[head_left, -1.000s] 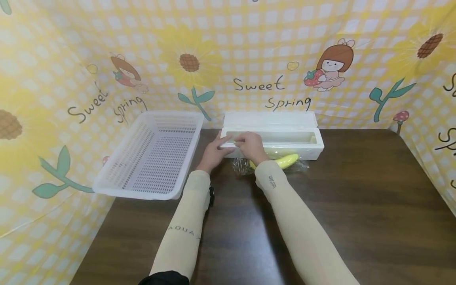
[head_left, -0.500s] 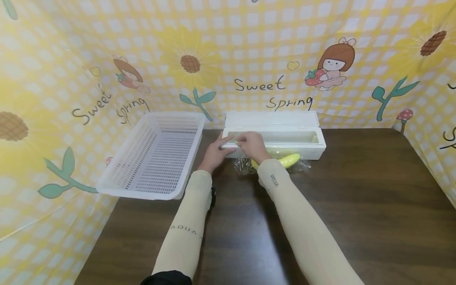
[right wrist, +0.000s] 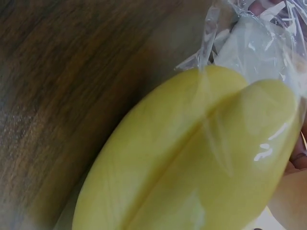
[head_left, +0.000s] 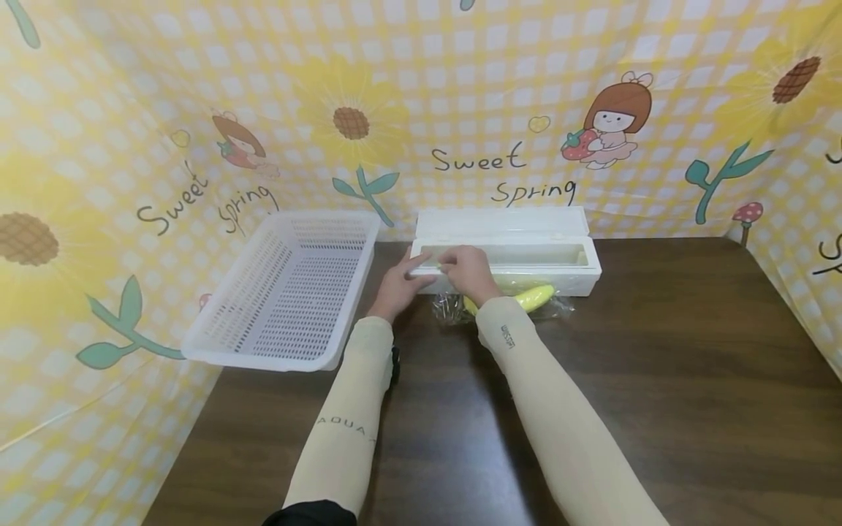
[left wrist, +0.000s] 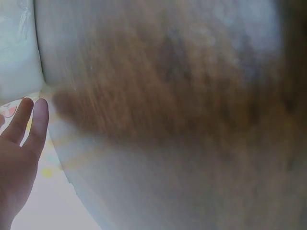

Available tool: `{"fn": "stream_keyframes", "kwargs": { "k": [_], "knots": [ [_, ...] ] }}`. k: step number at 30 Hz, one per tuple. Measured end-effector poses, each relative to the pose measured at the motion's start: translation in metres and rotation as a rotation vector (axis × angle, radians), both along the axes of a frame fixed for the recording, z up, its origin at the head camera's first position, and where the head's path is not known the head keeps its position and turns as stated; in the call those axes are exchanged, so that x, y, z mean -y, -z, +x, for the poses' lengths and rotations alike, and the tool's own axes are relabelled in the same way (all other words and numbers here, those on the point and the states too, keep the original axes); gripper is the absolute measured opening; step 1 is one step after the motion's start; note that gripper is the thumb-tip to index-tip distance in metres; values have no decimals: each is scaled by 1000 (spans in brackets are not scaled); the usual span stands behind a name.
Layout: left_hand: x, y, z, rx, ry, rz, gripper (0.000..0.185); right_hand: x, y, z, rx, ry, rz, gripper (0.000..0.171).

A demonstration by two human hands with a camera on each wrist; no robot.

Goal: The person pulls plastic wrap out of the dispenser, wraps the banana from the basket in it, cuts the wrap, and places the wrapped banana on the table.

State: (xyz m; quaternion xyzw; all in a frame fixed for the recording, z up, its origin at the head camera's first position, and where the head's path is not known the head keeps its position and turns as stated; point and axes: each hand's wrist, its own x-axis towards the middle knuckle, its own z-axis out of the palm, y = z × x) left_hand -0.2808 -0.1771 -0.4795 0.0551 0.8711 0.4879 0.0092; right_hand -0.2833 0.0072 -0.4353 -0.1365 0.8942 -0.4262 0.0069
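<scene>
Your left hand [head_left: 397, 286] is at the box's front left corner, its thumb and forefinger spread; the left-wrist view shows straight fingers. Your right hand [head_left: 471, 270] is just beside it, fingers bent over the box's front rim; what, if anything, they pinch, you cannot tell.

The white box [head_left: 582, 284] sits by the back edge of the table [head_left: 427, 467], its lid [head_left: 500, 221] up along its own back edge. The yellow bananas [head_left: 536, 297] lie in clear wrap [head_left: 449, 308] just before the box's front wall. The white basket [head_left: 296, 307] covers the table's back left corner.
</scene>
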Motion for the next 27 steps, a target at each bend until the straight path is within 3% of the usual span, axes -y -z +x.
{"fn": "stream_keyframes", "kwargs": {
  "k": [18,27],
  "knots": [
    [-5,2,1,-13,-16,-46,57,-7,3,3,10,38,-46,23],
    [-3,2,0,-23,-22,-37,59,-16,5,2,-52,33,-24,21]
  ]
}}
